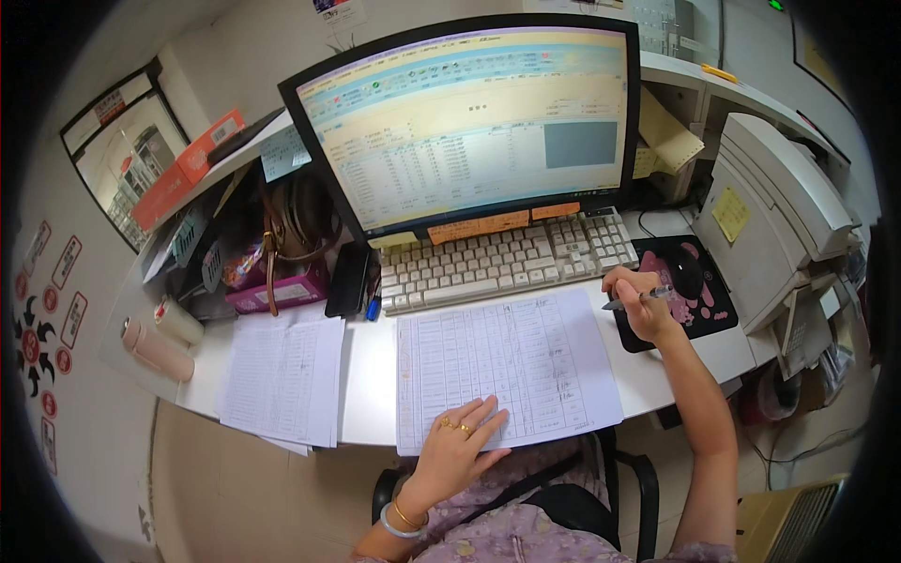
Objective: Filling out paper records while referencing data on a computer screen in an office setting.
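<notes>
Currently your L hand (pixel 458 435) rests loosely spread on printed sheets (pixel 497 361), front ctr of desk (pixel 366 394), R hand (pixel 640 308) grips pen (pixel 660 293) by mouse pad (pixel 699 317), colourful packet (pixel 243 268) at purple box (pixel 296 293), can't tell if inside.

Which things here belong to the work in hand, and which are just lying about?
Likely in the job:
grey pen, in the right hand
printed sheets, under the left hand

Apparently just lying about:
pink bottle
brown bag
blue-capped marker
</notes>
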{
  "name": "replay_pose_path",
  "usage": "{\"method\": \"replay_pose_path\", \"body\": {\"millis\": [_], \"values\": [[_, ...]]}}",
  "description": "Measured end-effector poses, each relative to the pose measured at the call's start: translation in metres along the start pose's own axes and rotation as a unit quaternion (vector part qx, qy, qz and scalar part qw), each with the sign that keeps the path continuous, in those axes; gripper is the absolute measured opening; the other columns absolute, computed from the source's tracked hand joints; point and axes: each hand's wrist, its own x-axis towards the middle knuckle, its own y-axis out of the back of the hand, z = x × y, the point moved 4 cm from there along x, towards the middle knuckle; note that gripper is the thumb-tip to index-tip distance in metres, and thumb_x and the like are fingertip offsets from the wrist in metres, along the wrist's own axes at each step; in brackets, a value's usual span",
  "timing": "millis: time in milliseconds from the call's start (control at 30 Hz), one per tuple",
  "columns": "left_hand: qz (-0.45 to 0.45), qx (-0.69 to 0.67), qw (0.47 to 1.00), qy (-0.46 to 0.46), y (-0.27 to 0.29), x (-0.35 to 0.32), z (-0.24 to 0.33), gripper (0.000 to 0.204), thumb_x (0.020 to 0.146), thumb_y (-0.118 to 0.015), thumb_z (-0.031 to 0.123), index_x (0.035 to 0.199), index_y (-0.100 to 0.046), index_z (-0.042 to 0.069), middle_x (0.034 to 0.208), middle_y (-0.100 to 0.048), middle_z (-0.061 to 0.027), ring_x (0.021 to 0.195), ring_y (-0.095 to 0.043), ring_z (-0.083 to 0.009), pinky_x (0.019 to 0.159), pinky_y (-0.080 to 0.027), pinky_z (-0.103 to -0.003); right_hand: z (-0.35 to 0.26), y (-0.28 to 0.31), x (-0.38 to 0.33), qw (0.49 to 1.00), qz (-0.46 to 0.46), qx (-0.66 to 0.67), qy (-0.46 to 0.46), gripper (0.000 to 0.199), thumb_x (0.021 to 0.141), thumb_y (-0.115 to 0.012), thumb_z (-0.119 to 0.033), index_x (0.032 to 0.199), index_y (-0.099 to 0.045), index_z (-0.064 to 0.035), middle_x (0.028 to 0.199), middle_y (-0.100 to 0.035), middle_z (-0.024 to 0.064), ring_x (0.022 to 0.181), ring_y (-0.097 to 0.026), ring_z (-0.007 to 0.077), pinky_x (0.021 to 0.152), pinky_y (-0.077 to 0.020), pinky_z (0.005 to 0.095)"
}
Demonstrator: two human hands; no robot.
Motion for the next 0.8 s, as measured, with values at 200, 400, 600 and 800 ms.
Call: {"method": "replay_pose_path", "body": {"millis": [200,400,600,800], "values": [[0.004,-0.019,0.999,0.026,-0.003,-0.003,-0.001,0.054,0.079,-0.081,0.032,0.127,-0.066,0.013,0.136,-0.061,-0.0082,0.12,-0.058,-0.0291,0.099,-0.045,-0.042,0.003,-0.005,-0.006,0.998,-0.026,0.062,-0.01,0.046,0.099,-0.041,-0.037,0.088,-0.07,-0.0025,0.073,-0.068,0.0108,0.058,-0.065,0.0195,0.056,-0.0513,0.0302],[-0.002,-0.025,0.998,0.051,0.0,-0.003,-0.003,0.053,0.078,-0.081,0.034,0.126,-0.067,0.016,0.137,-0.06,-0.0055,0.121,-0.058,-0.0262,0.099,-0.045,-0.04,-0.017,-0.001,0.005,0.997,-0.042,0.066,0.026,0.023,0.093,-0.061,-0.021,0.095,-0.07,-0.0007,0.083,-0.07,0.0118,0.073,-0.068,0.017,0.065,-0.0517,0.0285],[0.001,-0.043,0.998,0.051,0.0,0.0,-0.004,0.056,0.077,-0.082,0.032,0.128,-0.066,0.016,0.137,-0.06,-0.0056,0.12,-0.058,-0.0259,0.097,-0.045,-0.04,0.009,-0.002,-0.003,0.996,0.014,0.055,-0.062,0.008,0.088,-0.066,-0.005,0.094,-0.062,-0.0014,0.078,-0.06,0.0065,0.063,-0.054,0.0137,0.059,-0.0432,0.0268],[-0.002,-0.04,0.998,0.051,0.001,0.001,-0.002,0.058,0.078,-0.081,0.031,0.131,-0.064,0.015,0.139,-0.059,-0.0065,0.121,-0.057,-0.0263,0.096,-0.045,-0.04,0.018,-0.01,-0.004,0.98,-0.024,0.13,-0.149,0.018,0.099,-0.056,-0.015,0.098,-0.064,0.0005,0.068,-0.064,0.0046,0.058,-0.058,0.0086,0.054,-0.0462,0.0232]]}}
